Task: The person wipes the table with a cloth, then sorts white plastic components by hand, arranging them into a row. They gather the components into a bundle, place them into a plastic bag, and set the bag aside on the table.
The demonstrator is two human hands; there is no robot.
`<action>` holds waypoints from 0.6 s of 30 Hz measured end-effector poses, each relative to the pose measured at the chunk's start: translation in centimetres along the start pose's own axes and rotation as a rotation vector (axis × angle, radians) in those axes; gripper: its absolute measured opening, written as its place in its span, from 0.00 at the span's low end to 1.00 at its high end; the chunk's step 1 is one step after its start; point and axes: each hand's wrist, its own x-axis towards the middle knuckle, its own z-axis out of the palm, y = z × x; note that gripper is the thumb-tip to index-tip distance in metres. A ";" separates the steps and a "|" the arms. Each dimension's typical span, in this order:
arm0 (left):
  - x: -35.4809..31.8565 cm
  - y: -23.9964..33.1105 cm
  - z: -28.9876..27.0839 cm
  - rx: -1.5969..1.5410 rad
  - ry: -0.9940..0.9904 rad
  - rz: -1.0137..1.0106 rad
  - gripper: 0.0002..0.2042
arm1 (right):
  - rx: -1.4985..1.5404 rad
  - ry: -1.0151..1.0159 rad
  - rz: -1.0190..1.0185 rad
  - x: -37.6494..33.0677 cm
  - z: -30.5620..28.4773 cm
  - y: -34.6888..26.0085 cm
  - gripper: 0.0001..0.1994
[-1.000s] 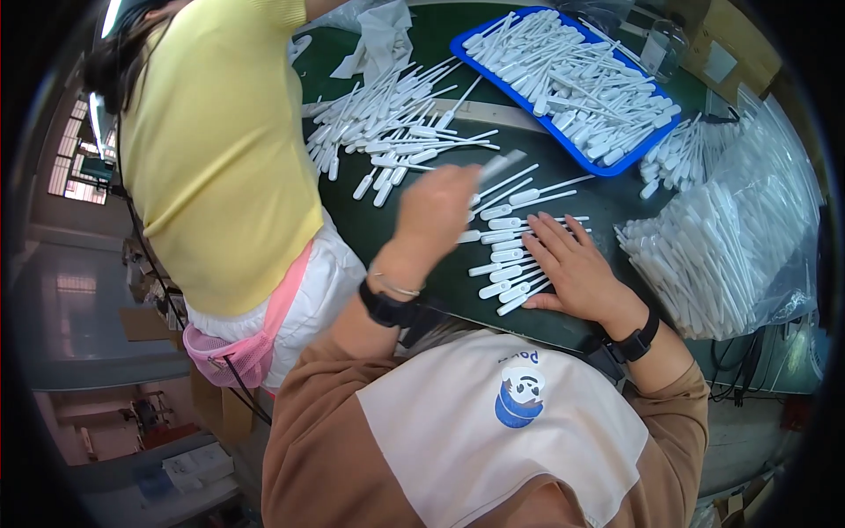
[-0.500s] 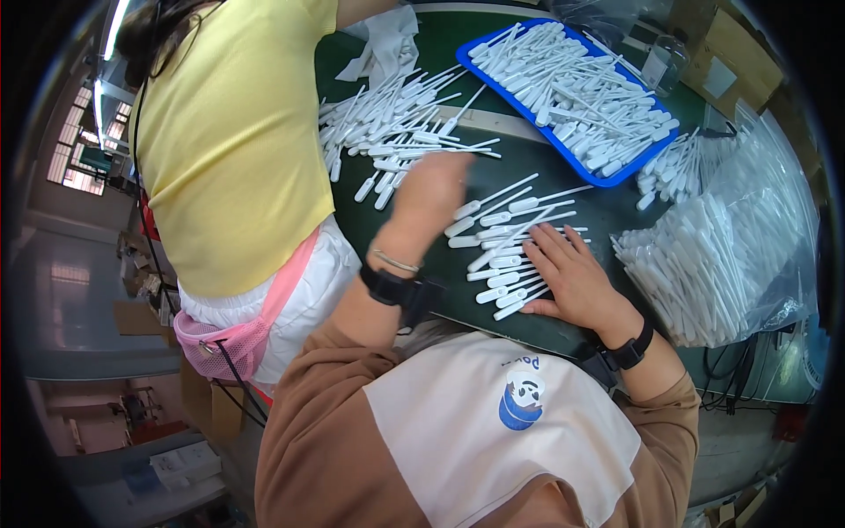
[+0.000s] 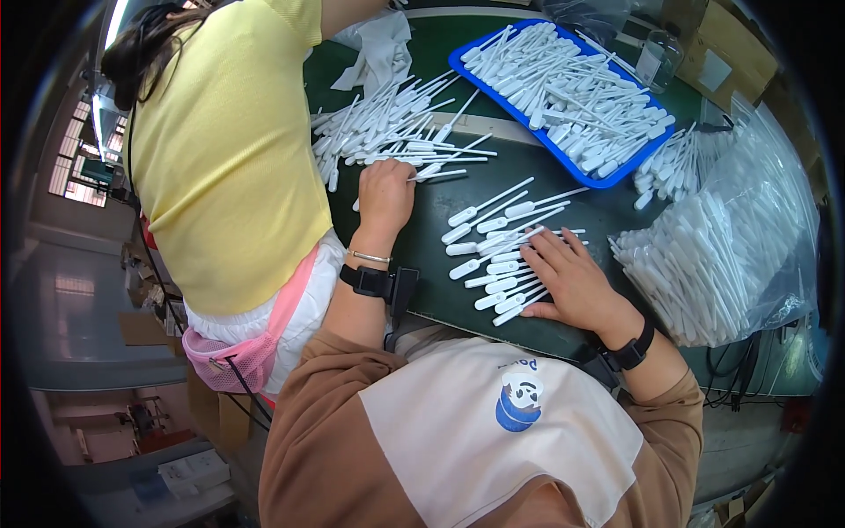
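White plastic dropper pipettes [image 3: 462,249] lie in a loose row before me, bulbs to the left and thin stems to the right. My right hand [image 3: 568,277] rests flat across their stems, fingers stretched out and thumb apart. At the near edge of a larger heap of pipettes [image 3: 387,114], my left hand [image 3: 385,195] has its fingers curled down over pipettes. One bulb peeks out on its left, and stems stick out to its right. The fingertips are partly hidden.
A blue tray [image 3: 607,182] heaped with pipettes stands at the back. To the right are a clear bag [image 3: 722,273] full of pipettes, a small pile [image 3: 669,172], a clear bottle [image 3: 658,60] and a cardboard box [image 3: 731,57]. A person in yellow [image 3: 229,150] stands close on my left.
My left hand has moved left from above the table between the pipettes to the heap's near edge, where its fingers curl down. One pipette in the row has shifted left; my right hand stays put.
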 end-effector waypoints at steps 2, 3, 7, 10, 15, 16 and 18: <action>0.1 0.9 0.4 -0.050 0.046 0.046 0.04 | -0.004 -0.004 -0.001 0.0 0.0 0.0 0.42; 0.2 1.5 0.4 -0.075 0.068 0.067 0.04 | -0.004 -0.006 -0.003 0.0 0.0 0.0 0.42; 0.9 3.3 0.8 -0.123 0.025 0.068 0.04 | -0.011 -0.010 0.006 0.1 -0.2 0.0 0.42; 0.9 3.8 1.4 -0.099 0.020 0.053 0.04 | -0.006 0.001 0.005 0.2 -0.2 -0.2 0.42; 0.2 5.2 1.2 -0.195 0.027 0.063 0.07 | 0.012 -0.008 0.018 0.1 -0.5 -0.2 0.41; -0.1 5.6 1.2 -0.196 0.028 0.062 0.07 | 0.004 -0.001 0.020 0.0 -0.6 -0.2 0.41; -0.9 6.5 1.0 -0.242 0.002 0.070 0.07 | -0.009 0.011 0.023 -0.1 -0.7 -0.2 0.40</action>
